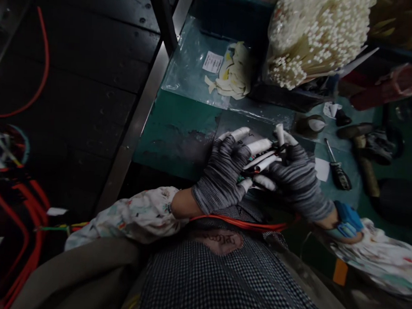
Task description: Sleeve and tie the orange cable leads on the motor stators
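Both hands wear grey striped gloves with white wrapped fingertips. My left hand (226, 169) closes from the left on a small bundle of wires with white tubular sleeves (265, 162). From the right, my right hand (292, 178) grips the same bundle, thumb and fingers bent round it. One white sleeve stands up by the right fingertips. Dark and thin coloured strands show between the hands; their ends are hidden by the fingers. Red-orange cable (247, 223) runs across my lap, just below the hands. A blue watch (348, 220) is on my right wrist.
A bag of many white-tipped sticks (320, 36) stands at the back. Pale finger cots (237, 71) lie on the green table (173, 121). A screwdriver (338, 169), a hammer (365, 166) and a red tube (389, 87) are on the right. Red cables (33, 210) hang at the left.
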Tool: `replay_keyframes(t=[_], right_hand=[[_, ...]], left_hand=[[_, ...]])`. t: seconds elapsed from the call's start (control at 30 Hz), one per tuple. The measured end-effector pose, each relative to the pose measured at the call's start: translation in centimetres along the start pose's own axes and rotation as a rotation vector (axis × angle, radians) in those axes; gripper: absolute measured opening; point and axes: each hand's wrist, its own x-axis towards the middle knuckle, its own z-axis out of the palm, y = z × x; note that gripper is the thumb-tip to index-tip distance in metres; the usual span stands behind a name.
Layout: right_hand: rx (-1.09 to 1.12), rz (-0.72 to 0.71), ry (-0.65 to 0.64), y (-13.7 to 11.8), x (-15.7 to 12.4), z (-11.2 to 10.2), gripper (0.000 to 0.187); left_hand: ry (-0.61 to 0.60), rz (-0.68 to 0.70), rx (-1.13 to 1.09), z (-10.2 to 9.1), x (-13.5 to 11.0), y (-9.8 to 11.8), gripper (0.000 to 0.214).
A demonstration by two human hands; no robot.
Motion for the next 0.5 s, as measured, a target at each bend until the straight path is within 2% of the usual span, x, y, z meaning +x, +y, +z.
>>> replay_keyframes(t=[0.07,0.13,0.27,0.33,0.43,0.47,0.5], right_hand=[[0.097,0.082,0.029,-0.8,1.3,-0.4,0.076],[0.219,0.129,-0.013,-1.4,3.1,-0.9,0.075],[0.459,0.11,-0.131,-1.8,6.9,-1.0,0.067],[0.547,0.097,-0.147,-1.7,8.4,-0.4,0.058],[0.635,0.168,-0.117,-1.4,10.2,0.8,0.041],[0.643,0.197,-0.106,-1.3,10.7,1.2,0.037],[0.642,0.218,-0.102,-1.2,11.2,1.5,0.034]], left_hand=[[-0.015,-0.017,-0.019,-0.5,0.0,-0.4,0.073],[-0.028,0.003,-0.025,-1.5,0.1,-1.0,0.075],[-0.058,0.06,0.012,-4.6,1.2,-3.1,0.08],[-0.159,0.043,0.012,-6.6,2.3,-4.4,0.085],[-0.383,-0.046,-0.077,-9.2,3.9,-6.2,0.092],[-0.411,-0.079,-0.082,-9.9,4.2,-6.6,0.093],[-0.381,-0.101,-0.044,-10.3,4.3,-6.7,0.095]])
